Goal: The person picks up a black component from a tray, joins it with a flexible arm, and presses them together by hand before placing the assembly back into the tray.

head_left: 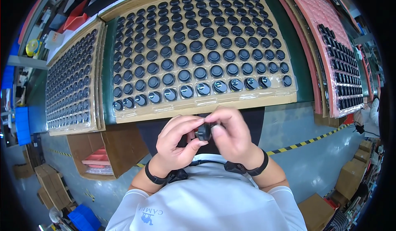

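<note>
Close to my body, in front of the tray's near edge, my left hand (178,139) pinches a small black round part (203,133) between thumb and fingers. The part is tipped on its side. My right hand (232,133) is closed at its right side, fingers curled, with the fingertips meeting those of my left hand above it. Exactly what the right fingertips grip is partly hidden. Beyond both hands lies a clear plastic tray (181,103) on cardboard, holding rows of similar black round parts (216,71). Several parts in the near row look shinier than those behind.
Another tray of black parts (68,93) stands on the left, on stacked cardboard. At the right, a pink tray (315,14) holds black pieces. Below the table's left side sits an open cardboard box (88,140) with pink trays inside. Yellow-black tape (301,141) marks the floor.
</note>
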### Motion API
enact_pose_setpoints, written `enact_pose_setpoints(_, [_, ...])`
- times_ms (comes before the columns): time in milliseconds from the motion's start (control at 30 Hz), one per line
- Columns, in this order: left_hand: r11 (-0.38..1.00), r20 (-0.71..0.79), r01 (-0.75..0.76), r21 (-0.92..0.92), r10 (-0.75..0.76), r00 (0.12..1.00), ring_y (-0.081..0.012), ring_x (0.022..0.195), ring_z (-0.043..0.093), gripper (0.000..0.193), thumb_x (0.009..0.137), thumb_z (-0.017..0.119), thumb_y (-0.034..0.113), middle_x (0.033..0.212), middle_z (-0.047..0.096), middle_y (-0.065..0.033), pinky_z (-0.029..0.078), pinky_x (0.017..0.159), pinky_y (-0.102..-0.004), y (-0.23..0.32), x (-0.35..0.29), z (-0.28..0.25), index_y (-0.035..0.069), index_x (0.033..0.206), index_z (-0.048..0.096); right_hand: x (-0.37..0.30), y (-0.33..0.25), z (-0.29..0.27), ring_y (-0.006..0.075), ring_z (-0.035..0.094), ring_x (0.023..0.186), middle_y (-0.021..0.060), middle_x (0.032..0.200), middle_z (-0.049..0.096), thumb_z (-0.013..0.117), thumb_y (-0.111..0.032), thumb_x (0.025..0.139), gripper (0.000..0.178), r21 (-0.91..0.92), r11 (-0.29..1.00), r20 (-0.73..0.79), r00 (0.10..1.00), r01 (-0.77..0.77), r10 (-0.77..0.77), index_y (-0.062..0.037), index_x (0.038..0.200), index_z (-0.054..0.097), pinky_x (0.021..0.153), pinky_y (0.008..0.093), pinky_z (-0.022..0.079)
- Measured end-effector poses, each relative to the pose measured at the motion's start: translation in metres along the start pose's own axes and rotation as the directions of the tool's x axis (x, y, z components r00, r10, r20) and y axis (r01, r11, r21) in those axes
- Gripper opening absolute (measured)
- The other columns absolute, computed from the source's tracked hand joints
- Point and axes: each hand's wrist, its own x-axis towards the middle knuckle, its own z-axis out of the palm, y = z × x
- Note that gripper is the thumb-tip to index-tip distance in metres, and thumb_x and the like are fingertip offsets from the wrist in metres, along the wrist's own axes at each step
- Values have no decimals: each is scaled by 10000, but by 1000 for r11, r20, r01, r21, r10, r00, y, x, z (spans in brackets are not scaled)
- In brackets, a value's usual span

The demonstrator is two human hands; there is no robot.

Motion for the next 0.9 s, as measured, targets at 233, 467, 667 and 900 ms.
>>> enact_pose_setpoints(233, [1000, -7, 5, -4, -5, 1000, -131, 626, 519, 331, 750, 704, 76, 971, 630, -142, 416, 514, -214, -1, -5, 1, -21, 1049, 601, -1, 1, 1, 114, 470, 739, 82, 910, 506, 474, -49, 877, 212, 151, 989, -36, 999, -5, 11, 2, 1078, 430, 673, 249, 407])
enact_pose_setpoints(467, [999, -28, 18, -30, -19, 999, -129, 649, 535, 326, 758, 696, 59, 984, 623, -156, 411, 494, -202, -1, -6, 2, -27, 1056, 596, 3, -3, 2, 111, 451, 708, 60, 872, 497, 544, -153, 875, 276, -49, 996, -40, 996, 80, -82, -12, 1089, 440, 616, 246, 385])
enact_pose_setpoints(667, [998, -19, 41, -45, -42, 999, -111, 658, 535, 328, 762, 691, 53, 990, 617, -163, 409, 490, -194, 1, -4, 0, -39, 1061, 590, 2, 5, -3, 114, 441, 708, 51, 869, 497, 609, -244, 861, 395, -46, 994, 37, 995, 98, -96, -14, 1130, 433, 629, 237, 375])
enact_pose_setpoints(900, [996, -33, 63, -61, -65, 997, -96, 622, 507, 344, 788, 688, 111, 992, 604, -152, 415, 534, -203, -2, -7, -1, -48, 1075, 584, 2, 3, -5, 146, 461, 734, 72, 880, 512, 677, -222, 807, 387, -180, 975, 5, 992, 128, -130, -18, 1088, 507, 661, 248, 389])
